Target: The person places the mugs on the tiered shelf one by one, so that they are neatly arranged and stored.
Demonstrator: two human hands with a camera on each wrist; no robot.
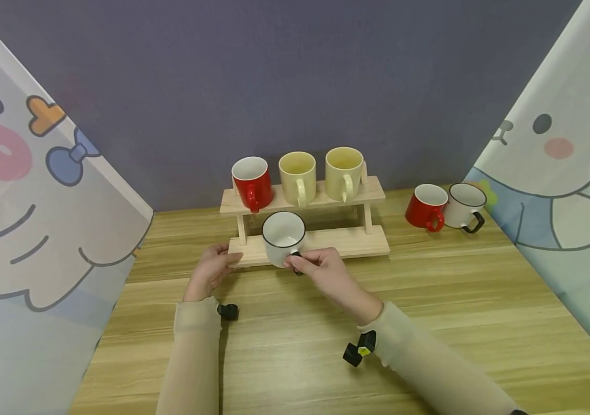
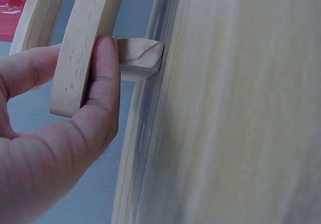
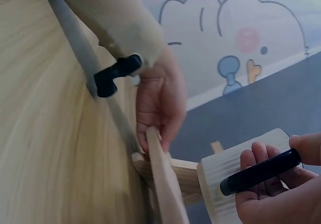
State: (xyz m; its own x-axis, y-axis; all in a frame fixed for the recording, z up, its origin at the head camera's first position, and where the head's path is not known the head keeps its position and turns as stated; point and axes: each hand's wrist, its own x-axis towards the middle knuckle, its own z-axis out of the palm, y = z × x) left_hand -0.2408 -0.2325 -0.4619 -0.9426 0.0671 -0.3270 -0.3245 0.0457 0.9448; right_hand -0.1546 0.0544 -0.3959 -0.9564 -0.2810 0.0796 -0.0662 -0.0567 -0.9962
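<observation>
My right hand [image 1: 328, 274] pinches the black handle [image 3: 261, 173] of a white mug [image 1: 283, 233] with a dark rim. The mug is upright, mouth up, and overlaps the left part of the lower shelf [image 1: 352, 242] of a two-tier wooden rack. At the rack's left end, my left hand [image 1: 211, 270] grips the lower board [image 2: 83, 58] between thumb and fingers. On the upper shelf [image 1: 374, 189] stand a red mug [image 1: 258, 190] with a white inside and two yellow mugs, one in the middle [image 1: 290, 181] and one at right [image 1: 336, 178].
To the right of the rack, a second red mug [image 1: 419, 213] and another white mug [image 1: 458, 214] with a black handle stand side by side on the wooden table [image 1: 284, 346]. A dark wall [image 1: 295, 75] rises behind the rack, with cartoon-printed panels at both sides.
</observation>
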